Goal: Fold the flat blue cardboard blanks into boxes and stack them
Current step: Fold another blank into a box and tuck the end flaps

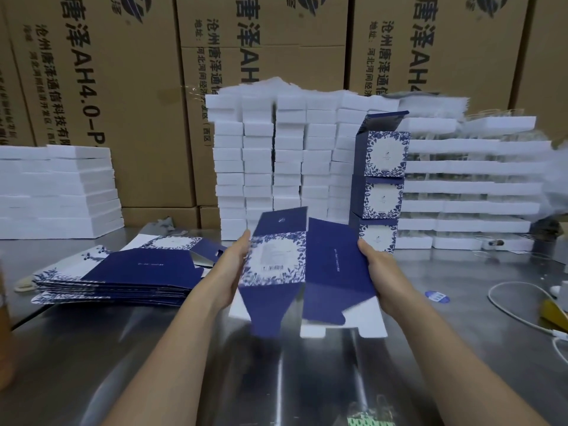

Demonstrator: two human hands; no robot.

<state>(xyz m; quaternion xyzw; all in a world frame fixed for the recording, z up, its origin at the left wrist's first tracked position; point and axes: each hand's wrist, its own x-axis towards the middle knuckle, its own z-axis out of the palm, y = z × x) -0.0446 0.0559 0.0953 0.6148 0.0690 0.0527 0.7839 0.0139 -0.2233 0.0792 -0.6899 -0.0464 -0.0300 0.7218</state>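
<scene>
steel table [276, 379] nearest, below both wrists. left hand [229, 272] and right hand [376, 272] each clamp side edge of blue blank [276, 259], thumbs in front, other fingers hidden behind card. blank held up between hands, part-opened, bottom flaps hanging loose (not yet box). left of left fingers: pile of flat blanks [123, 278], thick, so most folding likely left. beyond right fingertips: stack of folded boxes [381, 186], three high, topmost flap open. white foam stacks [261, 155] farther back.
</scene>
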